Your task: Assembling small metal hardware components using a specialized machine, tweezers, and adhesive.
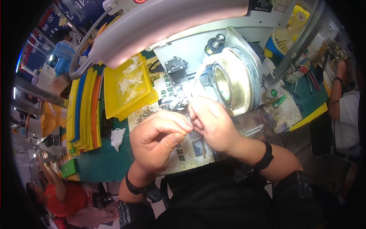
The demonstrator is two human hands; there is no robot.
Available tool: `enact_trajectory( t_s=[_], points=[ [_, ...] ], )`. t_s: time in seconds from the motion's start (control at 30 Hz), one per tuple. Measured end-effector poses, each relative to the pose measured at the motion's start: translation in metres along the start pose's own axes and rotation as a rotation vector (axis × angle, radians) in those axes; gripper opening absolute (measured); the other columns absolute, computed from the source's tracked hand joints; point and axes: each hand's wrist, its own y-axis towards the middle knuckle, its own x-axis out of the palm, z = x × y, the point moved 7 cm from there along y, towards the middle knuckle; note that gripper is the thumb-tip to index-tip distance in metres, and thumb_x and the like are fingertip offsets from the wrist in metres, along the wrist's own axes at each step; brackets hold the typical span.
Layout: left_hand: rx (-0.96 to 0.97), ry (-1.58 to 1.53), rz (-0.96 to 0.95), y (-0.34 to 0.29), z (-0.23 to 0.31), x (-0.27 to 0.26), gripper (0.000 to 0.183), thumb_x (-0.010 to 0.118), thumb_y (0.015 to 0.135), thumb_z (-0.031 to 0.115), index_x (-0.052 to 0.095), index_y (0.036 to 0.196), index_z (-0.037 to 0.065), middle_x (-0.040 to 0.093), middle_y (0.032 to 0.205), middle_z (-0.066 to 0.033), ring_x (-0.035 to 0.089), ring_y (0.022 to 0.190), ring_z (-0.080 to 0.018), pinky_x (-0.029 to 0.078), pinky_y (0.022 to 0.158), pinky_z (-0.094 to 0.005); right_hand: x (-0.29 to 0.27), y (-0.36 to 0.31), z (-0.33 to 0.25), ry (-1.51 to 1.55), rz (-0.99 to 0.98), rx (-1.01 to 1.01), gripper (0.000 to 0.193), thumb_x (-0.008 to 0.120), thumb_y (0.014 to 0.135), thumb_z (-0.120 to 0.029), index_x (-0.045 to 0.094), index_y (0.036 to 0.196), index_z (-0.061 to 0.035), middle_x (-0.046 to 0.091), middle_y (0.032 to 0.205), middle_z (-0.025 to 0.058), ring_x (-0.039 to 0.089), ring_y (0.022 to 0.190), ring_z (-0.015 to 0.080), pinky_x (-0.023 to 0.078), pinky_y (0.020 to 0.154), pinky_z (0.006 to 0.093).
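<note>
"So, why do I see the left hand [156, 139] and right hand [211, 124] so close together?"

"Probably for fine control, under the lamp [167, 32] toward twelve o'clock. Each is pinched; on what, I can't make out. Just beyond, at twelve, the strips [178, 102] look thin, pale, glare-washed."

Crumpled white tissues [130, 84] lie in a yellow bin [134, 107] beside stacked yellow, blue and orange trays [84, 114] on the green bench [100, 165], a blue fan [63, 57] beyond.
</note>
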Motion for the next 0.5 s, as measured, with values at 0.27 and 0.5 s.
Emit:
enact_trajectory(
  t_s=[0.27, 0.5],
  points=[
    [-0.063, 0.447, 0.205, 0.005, 0.033, -0.066, 0.009, 0.066, 0.09, 0.004, 0.07, 0.094, -0.003, 0.071, 0.09, -0.0165, 0.069, 0.086, -0.0287, 0.054, 0.082, -0.0347, -0.017, -0.04, -0.002, -0.204, -0.188, 0.154, 0.032, 0.044, 0.107, -0.025, 0.055, 0.086, -0.0035, 0.047, 0.064, 0.0026, 0.046, 0.056, 0.0121, 0.04, 0.056, 0.029],
    [-0.204, 1.332, 0.149, 0.04, -0.048, -0.202, 0.024, 0.061, 0.096, 0.02, 0.071, 0.104, -0.001, 0.057, 0.138, -0.0194, 0.049, 0.135, -0.0353, 0.042, 0.104, -0.0396, -0.085, -0.072, -0.021, -1.562, -0.272, -0.133, 0.027, 0.064, 0.093, -0.03, 0.063, 0.099, -0.0035, 0.062, 0.094, 0.0152, 0.063, 0.083, 0.0316, 0.05, 0.071, 0.0388]
  ],
)
